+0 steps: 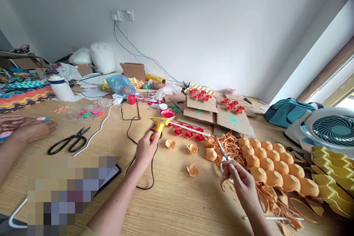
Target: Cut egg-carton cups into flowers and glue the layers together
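My left hand (146, 149) is closed around the handle of a yellow glue gun (161, 121), from which a long white glue stick (190, 128) sticks out to the right. In my right hand (242, 177) is a pair of white-handled scissors (222, 149), blades pointing up and away over orange carton scraps (232, 143). Beside them lies a piece of orange egg carton (265, 158) with rounded cups upward. Between my hands sit cut orange flower cups (193, 170) on the wooden table. Behind these stand red paper flowers (188, 134), near a red paint dish (168, 113).
Another person's hands (35, 131) work at the left, near black-handled scissors (70, 142). A black cord (153, 177) loops by my left forearm. Cardboard sheets (232, 120) bear more red flowers. Yellow egg cartons (332, 177), a fan (329, 131) and a teal bag (287, 114) stand right.
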`<state>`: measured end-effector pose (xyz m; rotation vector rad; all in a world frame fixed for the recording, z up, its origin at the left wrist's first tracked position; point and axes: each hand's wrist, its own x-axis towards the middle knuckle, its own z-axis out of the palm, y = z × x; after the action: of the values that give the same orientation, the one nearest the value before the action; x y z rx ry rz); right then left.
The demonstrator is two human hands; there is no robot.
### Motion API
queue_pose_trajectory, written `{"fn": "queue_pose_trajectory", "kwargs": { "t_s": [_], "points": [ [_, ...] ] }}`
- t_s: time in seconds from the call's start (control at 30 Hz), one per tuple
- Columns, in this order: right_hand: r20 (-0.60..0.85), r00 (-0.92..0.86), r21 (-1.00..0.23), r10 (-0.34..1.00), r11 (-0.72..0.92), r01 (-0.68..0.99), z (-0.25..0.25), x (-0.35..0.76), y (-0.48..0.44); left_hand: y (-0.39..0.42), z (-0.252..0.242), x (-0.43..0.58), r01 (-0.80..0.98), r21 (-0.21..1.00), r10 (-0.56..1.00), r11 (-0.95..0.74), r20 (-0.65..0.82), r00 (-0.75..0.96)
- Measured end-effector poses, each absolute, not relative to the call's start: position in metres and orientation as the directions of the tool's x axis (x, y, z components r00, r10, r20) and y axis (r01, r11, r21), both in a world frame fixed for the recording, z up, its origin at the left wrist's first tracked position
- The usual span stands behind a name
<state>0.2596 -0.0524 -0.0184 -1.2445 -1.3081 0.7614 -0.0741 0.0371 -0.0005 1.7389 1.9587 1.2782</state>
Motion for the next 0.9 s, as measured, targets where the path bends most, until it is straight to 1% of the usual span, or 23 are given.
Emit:
{"fn": "queue_pose_trajectory", "kwargs": {
  "t_s": [0.07,0.17,0.27,0.3,0.43,0.53,0.6,0.73,0.8,0.9],
  "points": [
    [0.267,0.160,-0.948,0.950,0.229,0.222,-0.015,0.251,-0.054,0.030,0.005,-0.065,0.649,0.750,0.891,-0.124,0.372,-0.260],
    [0.226,0.044,-0.959,0.973,0.214,0.187,0.000,0.228,-0.056,0.014,0.015,-0.044,0.581,0.784,0.902,-0.218,0.389,-0.187],
    [0.159,-0.111,-0.985,0.981,0.166,0.053,0.020,0.199,-0.051,-0.007,0.022,-0.016,0.552,0.776,0.902,-0.304,0.421,-0.095],
    [0.140,-0.138,-0.990,0.980,0.142,0.004,0.025,0.190,-0.049,-0.014,0.022,-0.007,0.554,0.768,0.901,-0.321,0.428,-0.073],
    [0.060,-0.106,-0.971,0.993,0.033,-0.238,0.029,0.163,-0.038,-0.039,0.012,0.028,0.506,0.752,0.890,-0.422,0.451,0.071],
    [0.000,-0.088,-0.931,0.996,-0.032,-0.364,0.022,0.155,-0.038,-0.053,0.003,0.044,0.510,0.714,0.865,-0.480,0.484,0.137],
    [-0.022,-0.056,-0.922,0.998,-0.042,-0.384,0.021,0.157,-0.042,-0.058,0.000,0.045,0.502,0.662,0.825,-0.556,0.516,0.231],
    [0.017,-0.083,-0.933,0.996,-0.014,-0.359,0.031,0.180,-0.048,-0.045,0.005,0.029,0.425,0.472,0.634,-0.772,0.613,0.471],
    [0.064,-0.072,-0.930,0.995,0.033,-0.366,0.037,0.198,-0.046,-0.027,0.004,0.020,0.433,0.441,0.616,-0.786,0.620,0.486],
    [0.064,-0.091,-0.921,0.994,0.023,-0.389,0.039,0.223,-0.039,0.000,-0.005,0.012,0.487,0.473,0.674,-0.734,0.590,0.444]
  ]
}}
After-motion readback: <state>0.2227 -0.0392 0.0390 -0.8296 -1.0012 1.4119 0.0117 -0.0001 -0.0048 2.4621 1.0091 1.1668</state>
